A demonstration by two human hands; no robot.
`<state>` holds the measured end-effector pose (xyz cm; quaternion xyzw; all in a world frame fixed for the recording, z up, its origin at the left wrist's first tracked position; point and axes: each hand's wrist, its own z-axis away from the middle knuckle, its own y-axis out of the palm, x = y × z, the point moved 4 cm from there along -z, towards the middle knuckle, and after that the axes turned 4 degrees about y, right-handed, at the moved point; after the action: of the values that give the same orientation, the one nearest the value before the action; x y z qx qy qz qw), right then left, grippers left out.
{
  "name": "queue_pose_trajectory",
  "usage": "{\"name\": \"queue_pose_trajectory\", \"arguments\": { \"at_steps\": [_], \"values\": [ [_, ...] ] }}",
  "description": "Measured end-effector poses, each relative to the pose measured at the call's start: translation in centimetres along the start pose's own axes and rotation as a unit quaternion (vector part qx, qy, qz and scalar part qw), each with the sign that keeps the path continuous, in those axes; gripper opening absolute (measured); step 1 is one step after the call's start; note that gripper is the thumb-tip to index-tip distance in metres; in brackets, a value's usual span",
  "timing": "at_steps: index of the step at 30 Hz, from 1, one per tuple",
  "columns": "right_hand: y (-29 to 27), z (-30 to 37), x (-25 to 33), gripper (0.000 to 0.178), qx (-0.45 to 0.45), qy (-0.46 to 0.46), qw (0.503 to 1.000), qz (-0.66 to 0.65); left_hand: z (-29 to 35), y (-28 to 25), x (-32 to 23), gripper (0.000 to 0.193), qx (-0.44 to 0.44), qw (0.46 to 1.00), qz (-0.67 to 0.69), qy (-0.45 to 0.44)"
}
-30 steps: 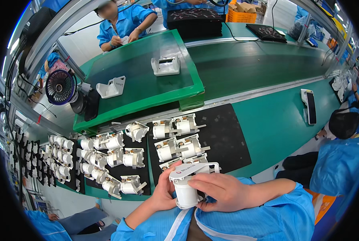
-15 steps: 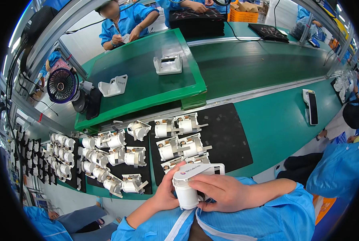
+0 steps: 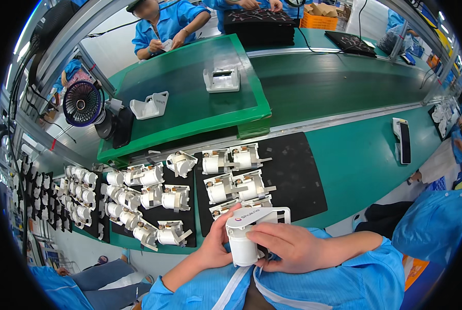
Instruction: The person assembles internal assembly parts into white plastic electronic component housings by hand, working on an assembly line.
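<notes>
Close to my body, a white plastic device housing (image 3: 242,250) with a round barrel and a flat, looped top cover is held between both hands. My left hand (image 3: 214,249) wraps its left side, thumb up by the cover. My right hand (image 3: 292,249) grips from the right, fingers on the barrel's upper part just under the cover and thumb low down. The underside and far side of the housing are hidden. Just beyond, similar white units (image 3: 249,184) with metal strips lie in rows on a black mat (image 3: 298,175).
More white units (image 3: 175,198) fill mats to the left. A green-edged raised board (image 3: 189,111) carries two white cradles (image 3: 223,81), with a small fan (image 3: 83,103) at its left. At right lies a white handheld device (image 3: 403,140). Co-workers (image 3: 163,26) sit across and beside me.
The whole view has shifted slightly. Both hands keep hold of the housing, and my right fingers have moved only a little on it.
</notes>
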<state>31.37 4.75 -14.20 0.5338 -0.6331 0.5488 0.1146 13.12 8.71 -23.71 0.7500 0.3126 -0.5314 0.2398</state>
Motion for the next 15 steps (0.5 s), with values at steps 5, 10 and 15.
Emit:
{"name": "queue_pose_trajectory", "arguments": {
  "at_steps": [5, 10, 15],
  "values": [
    [0.0, -0.1, 0.0, 0.072, -0.009, 0.007, 1.000, -0.017, -0.2, -0.1, -0.1, 0.114, -0.006, 1.000, 0.000, -0.006],
    [-0.1, -0.2, -0.2, 0.070, -0.008, 0.011, 1.000, -0.017, -0.6, 0.0, -0.8, 0.107, 0.006, 1.000, 0.013, -0.006],
    [0.2, -0.3, -0.4, 0.071, 0.003, 0.007, 0.998, -0.066, 0.8, -0.3, 1.0, 0.102, 0.006, 0.999, 0.048, -0.013]
  ]
}}
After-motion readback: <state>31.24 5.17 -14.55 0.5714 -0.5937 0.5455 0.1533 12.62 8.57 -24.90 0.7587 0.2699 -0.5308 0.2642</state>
